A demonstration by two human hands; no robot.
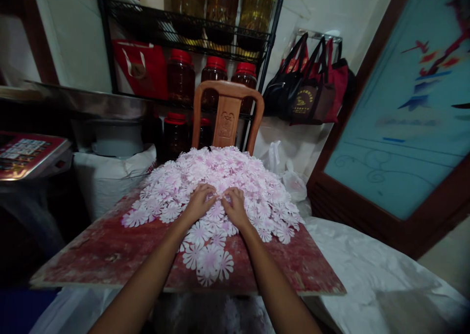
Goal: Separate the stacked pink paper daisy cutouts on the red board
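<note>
Past a white sack [106,182] at middle left, a red board [95,250] lies bare toward its lower-left corner, pale flower cutouts [216,222] heap mid-frame under the left hand [200,201] and right hand [235,206], fingertips close together, any grip impossible to tell, and the lower-right corner lies bare below a blue-paned door [400,123].

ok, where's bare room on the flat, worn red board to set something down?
Widest: front left of the board, between its left edge, the heap of pale pink petalled cutouts and left forearm. Smaller: front right, between right forearm, heap and right edge. Crowded: middle and back, under heap, left hand and right hand.
</note>
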